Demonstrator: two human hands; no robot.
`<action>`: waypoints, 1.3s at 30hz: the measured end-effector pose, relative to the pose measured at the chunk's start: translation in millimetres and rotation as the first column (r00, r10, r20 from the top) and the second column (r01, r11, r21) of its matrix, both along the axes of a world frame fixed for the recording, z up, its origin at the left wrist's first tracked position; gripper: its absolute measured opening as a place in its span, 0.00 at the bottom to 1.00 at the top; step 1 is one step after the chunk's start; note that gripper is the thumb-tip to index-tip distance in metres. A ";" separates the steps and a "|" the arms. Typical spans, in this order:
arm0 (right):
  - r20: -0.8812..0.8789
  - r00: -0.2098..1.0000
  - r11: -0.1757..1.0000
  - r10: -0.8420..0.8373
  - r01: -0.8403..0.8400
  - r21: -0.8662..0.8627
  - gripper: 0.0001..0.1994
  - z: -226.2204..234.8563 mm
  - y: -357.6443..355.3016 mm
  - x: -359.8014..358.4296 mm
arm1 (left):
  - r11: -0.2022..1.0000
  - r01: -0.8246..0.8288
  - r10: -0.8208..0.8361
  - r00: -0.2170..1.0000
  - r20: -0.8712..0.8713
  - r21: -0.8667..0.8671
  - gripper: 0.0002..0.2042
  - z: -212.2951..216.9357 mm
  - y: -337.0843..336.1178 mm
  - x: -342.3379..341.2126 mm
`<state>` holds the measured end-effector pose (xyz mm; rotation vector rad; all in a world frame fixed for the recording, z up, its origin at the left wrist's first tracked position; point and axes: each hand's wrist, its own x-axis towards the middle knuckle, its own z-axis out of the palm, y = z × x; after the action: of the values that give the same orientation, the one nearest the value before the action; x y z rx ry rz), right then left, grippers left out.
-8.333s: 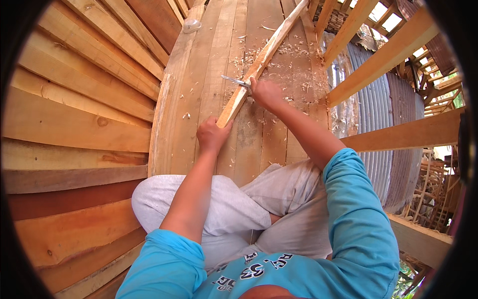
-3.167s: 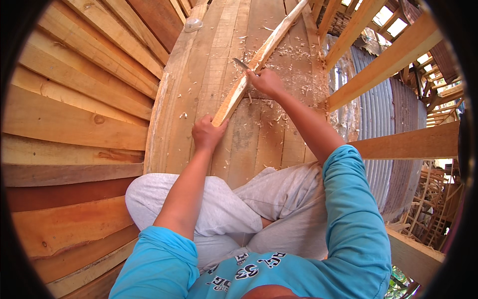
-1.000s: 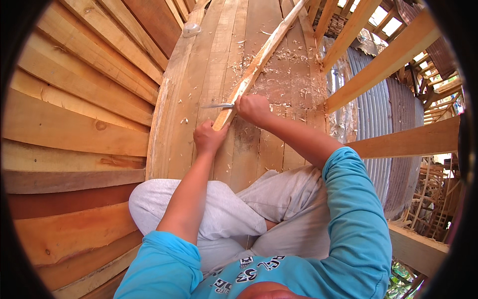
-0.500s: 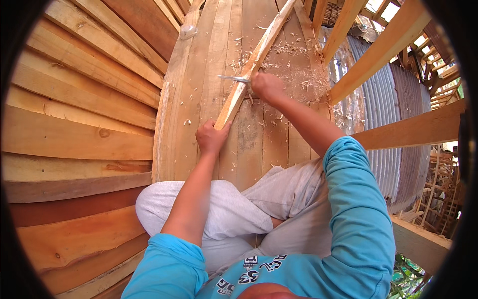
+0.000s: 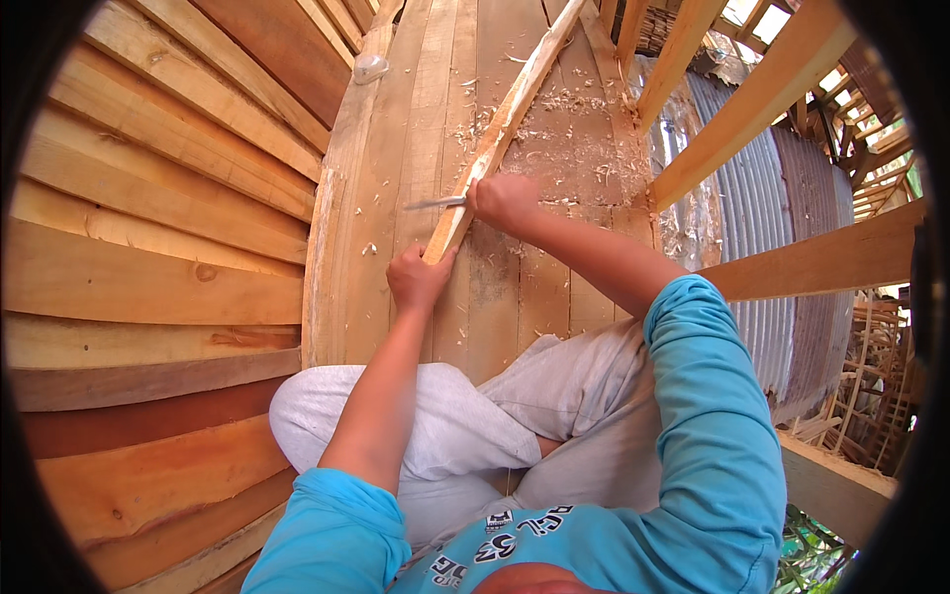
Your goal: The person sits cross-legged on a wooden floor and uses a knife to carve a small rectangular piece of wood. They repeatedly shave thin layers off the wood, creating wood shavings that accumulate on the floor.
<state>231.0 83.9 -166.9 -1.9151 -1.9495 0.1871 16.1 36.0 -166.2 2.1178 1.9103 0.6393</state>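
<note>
Wooden slat (image 5: 505, 114), running from centre to upper frame, is gripped low by left hand (image 5: 419, 278) (nearer), while right hand (image 5: 503, 199) clasps knife (image 5: 433, 203) crosswise.

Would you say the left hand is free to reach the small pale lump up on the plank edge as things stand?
Probably not: the left hand grips the near end of the wooden strip, steadying it, and the pale lump lies well beyond it up the planks.

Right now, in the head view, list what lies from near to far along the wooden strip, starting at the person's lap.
Crossed legs in light trousers → left hand gripping the strip's near end → knife blade with the right hand on the wooden strip → scattered wood shavings → small pale object on the planks.
</note>
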 end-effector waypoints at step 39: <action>0.113 0.989 0.992 -0.092 0.081 0.099 0.28 1.3 46.0 57.9 | 1.000 -0.001 0.002 1.000 -0.003 0.021 0.25 4.0 5.5 0.5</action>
<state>288.9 129.8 -165.6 -1.9843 -1.9073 -0.0421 16.6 41.5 -162.2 2.1317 1.9153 0.6598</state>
